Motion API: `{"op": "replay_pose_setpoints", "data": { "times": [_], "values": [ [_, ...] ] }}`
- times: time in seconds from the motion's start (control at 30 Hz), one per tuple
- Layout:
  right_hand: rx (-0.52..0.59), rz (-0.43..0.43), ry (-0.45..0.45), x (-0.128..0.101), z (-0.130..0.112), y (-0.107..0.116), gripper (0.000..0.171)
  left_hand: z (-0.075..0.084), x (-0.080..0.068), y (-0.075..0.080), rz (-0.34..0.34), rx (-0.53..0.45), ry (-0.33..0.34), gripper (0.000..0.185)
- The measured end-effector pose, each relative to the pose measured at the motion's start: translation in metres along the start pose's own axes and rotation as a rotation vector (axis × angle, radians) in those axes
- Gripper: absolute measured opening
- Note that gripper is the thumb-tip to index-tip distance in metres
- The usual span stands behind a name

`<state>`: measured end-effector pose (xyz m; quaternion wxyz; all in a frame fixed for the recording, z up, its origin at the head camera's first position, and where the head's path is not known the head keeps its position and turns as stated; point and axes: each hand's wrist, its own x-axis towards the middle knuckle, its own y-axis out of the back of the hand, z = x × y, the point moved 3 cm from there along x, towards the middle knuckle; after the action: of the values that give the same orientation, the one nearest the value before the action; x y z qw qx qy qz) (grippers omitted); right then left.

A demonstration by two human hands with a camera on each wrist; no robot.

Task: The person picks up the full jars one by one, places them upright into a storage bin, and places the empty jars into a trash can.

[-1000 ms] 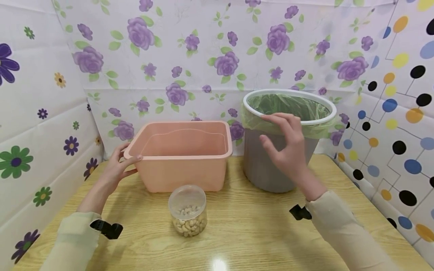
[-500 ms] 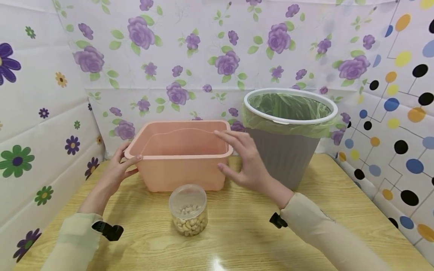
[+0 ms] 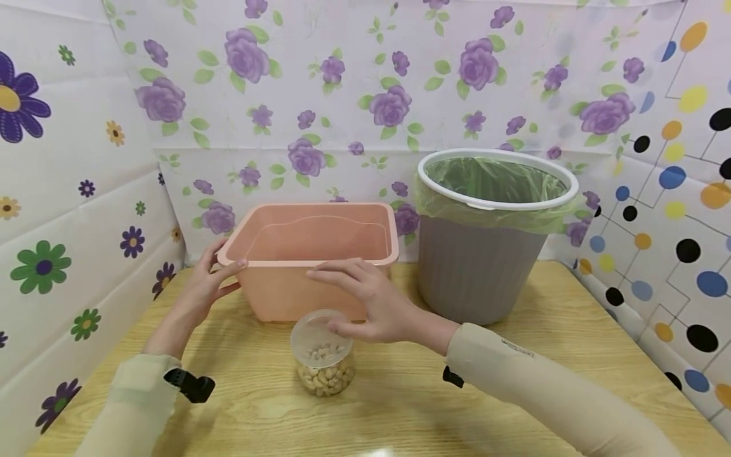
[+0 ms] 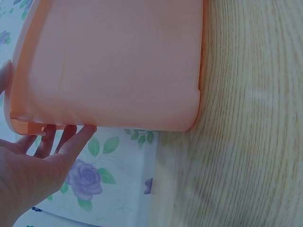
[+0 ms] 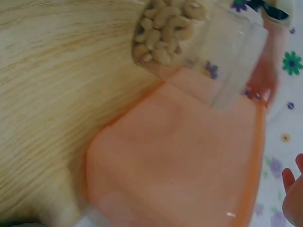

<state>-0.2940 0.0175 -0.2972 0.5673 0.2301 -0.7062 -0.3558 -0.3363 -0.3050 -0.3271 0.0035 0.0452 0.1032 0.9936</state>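
Note:
A clear plastic jar (image 3: 322, 357) part full of cashews, lid on, stands on the wooden table (image 3: 400, 406) in front of an empty pink basin (image 3: 311, 254). My right hand (image 3: 341, 302) hovers open just over the jar, fingers spread and thumb at the lid's right edge. My left hand (image 3: 231, 277) holds the basin's left rim, thumb on top and fingers underneath. The left wrist view shows those fingers (image 4: 71, 139) under the basin (image 4: 113, 61) rim. The right wrist view shows the jar (image 5: 189, 33) before the basin (image 5: 175, 156), with my fingertips (image 5: 290, 185) at the frame's edge.
A grey waste bin (image 3: 485, 266) with a white rim and a green liner stands to the right of the basin, at the back. Flowered and dotted sheets wall in the table on three sides. Bare wood lies in front of the jar.
My right hand has swung left from the waste bin's rim, past the basin's right corner, down to just above the jar. The left hand has stayed on the basin's rim.

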Motion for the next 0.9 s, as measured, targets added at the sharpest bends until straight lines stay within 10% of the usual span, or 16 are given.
{"op": "replay_pose_setpoints", "data": {
  "times": [0.6,0.9],
  "values": [
    [-0.042,-0.478,-0.083,-0.004,0.008,-0.038,0.088,-0.002,0.001,0.001,0.005,0.017,0.007,0.085],
    [-0.050,-0.580,-0.200,-0.005,0.018,-0.043,0.091,-0.003,0.002,0.001,-0.002,0.017,-0.004,0.086]
  ]
}}
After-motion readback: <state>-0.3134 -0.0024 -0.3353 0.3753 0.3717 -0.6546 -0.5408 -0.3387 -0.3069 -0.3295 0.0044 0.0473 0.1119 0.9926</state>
